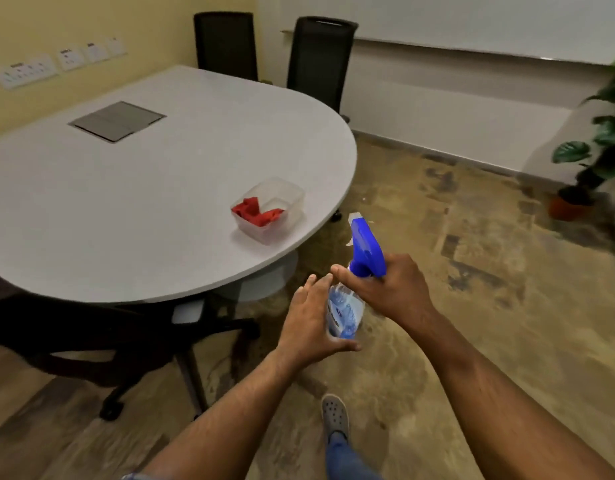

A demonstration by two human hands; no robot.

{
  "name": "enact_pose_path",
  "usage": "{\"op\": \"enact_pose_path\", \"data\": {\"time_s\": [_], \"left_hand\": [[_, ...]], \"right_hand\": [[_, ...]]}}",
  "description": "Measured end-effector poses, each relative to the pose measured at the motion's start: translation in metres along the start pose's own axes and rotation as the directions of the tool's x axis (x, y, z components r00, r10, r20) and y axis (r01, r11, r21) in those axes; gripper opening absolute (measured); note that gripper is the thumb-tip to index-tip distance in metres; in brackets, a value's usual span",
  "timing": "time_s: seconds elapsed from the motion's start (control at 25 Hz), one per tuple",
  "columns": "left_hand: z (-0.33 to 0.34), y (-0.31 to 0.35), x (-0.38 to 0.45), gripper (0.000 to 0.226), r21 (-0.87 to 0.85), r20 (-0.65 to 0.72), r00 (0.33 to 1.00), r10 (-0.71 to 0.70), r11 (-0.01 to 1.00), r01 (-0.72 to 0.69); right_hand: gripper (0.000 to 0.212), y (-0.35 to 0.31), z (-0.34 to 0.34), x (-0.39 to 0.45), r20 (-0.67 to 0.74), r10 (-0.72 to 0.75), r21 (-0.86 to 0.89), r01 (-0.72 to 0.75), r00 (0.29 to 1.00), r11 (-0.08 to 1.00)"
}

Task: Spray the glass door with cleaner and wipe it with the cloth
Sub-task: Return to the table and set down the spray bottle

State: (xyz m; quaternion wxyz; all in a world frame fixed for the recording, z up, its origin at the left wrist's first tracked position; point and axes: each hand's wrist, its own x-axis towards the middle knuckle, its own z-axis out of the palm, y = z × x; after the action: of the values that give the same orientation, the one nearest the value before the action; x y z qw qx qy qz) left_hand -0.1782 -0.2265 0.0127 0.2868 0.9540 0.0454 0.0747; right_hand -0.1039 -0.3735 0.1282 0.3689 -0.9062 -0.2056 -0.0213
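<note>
Evidently readying to spray, the right hand (389, 289) is wrapped round the neck of the spray bottle (351, 292) while the left hand (311, 322), fingers loosely spread, cups its body to steady it (red cloth (256, 211) waits in a tub (292, 202) at eleven o'clock, glass door unseen).

This is a small office meeting room. A pale grey surface (133, 202) with a rounded end fills the middle, and a flush cable hatch (117, 121) is set into its top. Black mesh-backed office chairs (318, 60) stand along its far side. A row of wall sockets (58, 62) runs along the yellow wall, a whiteboard (472, 22) hangs on the white one, and a potted plant (597, 150) stands in the corner.
</note>
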Motion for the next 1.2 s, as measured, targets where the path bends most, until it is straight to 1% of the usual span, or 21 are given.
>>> {"op": "enact_pose_path", "data": {"time_s": [0.12,0.2,0.28,0.4,0.48,0.6,0.68,0.84,0.92,1.04,1.12,1.2], "left_hand": [[-0.016,-0.045,0.058,0.137,0.145,0.029,0.993,-0.113,0.984,0.107],[-0.024,-0.076,0.091,0.129,0.187,0.009,0.972,-0.234,0.955,0.228],[-0.033,-0.103,0.123,0.12,0.212,-0.021,0.937,-0.35,0.914,0.346],[-0.048,-0.141,0.161,0.11,0.306,-0.037,0.882,-0.47,0.835,0.458],[-0.058,-0.162,0.187,0.11,0.317,-0.053,0.842,-0.537,0.791,0.524],[-0.068,-0.189,0.215,0.113,0.295,-0.036,0.806,-0.591,0.764,0.574],[-0.07,-0.206,0.226,0.115,0.263,-0.004,0.785,-0.619,0.757,0.598],[-0.069,-0.228,0.236,0.114,0.211,0.029,0.764,-0.644,0.751,0.625],[-0.066,-0.234,0.235,0.114,0.165,0.028,0.766,-0.642,0.759,0.63],[-0.063,-0.239,0.232,0.117,0.124,0.046,0.766,-0.642,0.764,0.633],[-0.062,-0.24,0.231,0.118,0.101,0.047,0.765,-0.643,0.765,0.637],[-0.062,-0.241,0.231,0.118,0.077,0.051,0.765,-0.642,0.766,0.638]], "right_hand": [[0.054,0.002,0.021,0.076,-0.001,-0.048,0.016,0.048,0.999,0.999],[0.05,0.005,0.032,0.12,0.012,-0.074,0.049,0.074,0.997,0.996],[0.047,0.009,0.041,0.168,0.032,-0.087,0.067,0.084,0.996,0.994],[0.057,0.006,0.05,0.232,0.098,-0.095,0.074,0.088,0.991,0.993],[0.068,0.005,0.06,0.276,0.13,-0.092,0.062,0.084,0.987,0.995],[0.078,0.006,0.079,0.332,0.137,-0.07,0.071,0.06,0.988,0.996],[0.08,0.007,0.098,0.364,0.154,-0.05,0.073,0.039,0.987,0.997],[0.07,0.014,0.134,0.415,0.182,0.0,0.06,-0.011,0.983,0.998],[0.069,0.019,0.148,0.431,0.192,0.039,0.083,-0.056,0.981,0.995],[0.062,0.03,0.169,0.446,0.157,0.095,0.123,-0.115,0.983,0.986],[0.056,0.035,0.179,0.453,0.148,0.121,0.121,-0.139,0.982,0.983],[0.055,0.037,0.185,0.46,0.14,0.141,0.112,-0.157,0.98,0.981]]}}
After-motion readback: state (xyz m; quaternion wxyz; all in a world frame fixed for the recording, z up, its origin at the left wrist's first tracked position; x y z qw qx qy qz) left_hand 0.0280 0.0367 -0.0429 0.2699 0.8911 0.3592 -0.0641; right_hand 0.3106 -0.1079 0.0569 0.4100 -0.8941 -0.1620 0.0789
